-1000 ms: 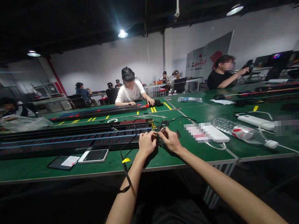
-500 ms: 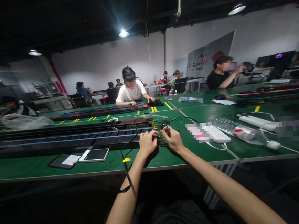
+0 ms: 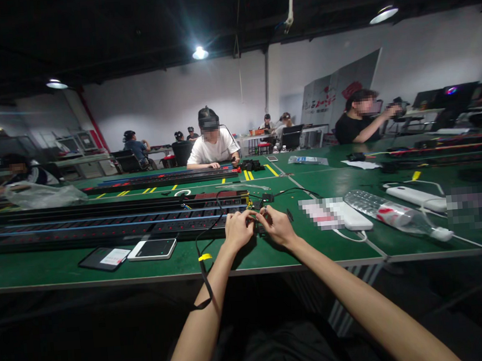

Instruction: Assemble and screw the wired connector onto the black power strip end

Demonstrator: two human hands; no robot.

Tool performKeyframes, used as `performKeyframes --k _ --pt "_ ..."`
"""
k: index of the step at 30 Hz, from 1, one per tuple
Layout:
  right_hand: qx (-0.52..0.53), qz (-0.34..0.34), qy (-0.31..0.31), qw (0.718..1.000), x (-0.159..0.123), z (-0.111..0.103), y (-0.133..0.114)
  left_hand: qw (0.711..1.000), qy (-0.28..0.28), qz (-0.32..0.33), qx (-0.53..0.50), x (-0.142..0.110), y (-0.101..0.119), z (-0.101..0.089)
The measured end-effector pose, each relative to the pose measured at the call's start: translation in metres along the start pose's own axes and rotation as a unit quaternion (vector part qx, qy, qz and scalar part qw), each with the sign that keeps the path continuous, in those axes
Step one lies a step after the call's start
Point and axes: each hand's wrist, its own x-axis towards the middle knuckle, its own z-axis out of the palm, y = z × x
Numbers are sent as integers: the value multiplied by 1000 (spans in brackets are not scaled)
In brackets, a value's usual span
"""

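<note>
At the near edge of a long green table (image 3: 56, 270), both hands are raised and close together, their fingers curled inward and pinching at a small circuit board (image 3: 259, 217). The board sits between the hands, just above the tabletop, and the fingers hide much of it. The left hand (image 3: 239, 230) grips its left side and the right hand (image 3: 278, 226) its right side, with the fingertips almost meeting. Yellow parts and a small black connector show at its far edge.

A thin black cable (image 3: 217, 218) loops from the board area across a long black power strip (image 3: 111, 227), then drops past the left hand and over the table edge beside the left forearm. It carries a yellow tag (image 3: 204, 257). The power strip lies just left of the left hand, with a white-framed tablet (image 3: 152, 249) and a dark tablet (image 3: 103, 258) nearer the table edge.

To the right of the right hand lie a white power bank (image 3: 344, 215) and a clear plastic bottle (image 3: 394, 218) on its side. Across the table, a co-worker in a white T-shirt (image 3: 213, 146) sits behind another power strip (image 3: 161, 179).
</note>
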Motion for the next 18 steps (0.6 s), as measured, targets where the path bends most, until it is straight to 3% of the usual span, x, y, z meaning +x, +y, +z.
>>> performKeyframes --k 6,12,18 --pt "15 12 -5 1000 0 -3 -2 1000 -5 -2 -13 1 1 -2" --pt "102 79 37 991 4 -5 7 1000 -11 -7 -16 1 1 -3" --pt "119 58 -5 991 3 -5 5 1000 -14 -10 -16 1 1 -3"
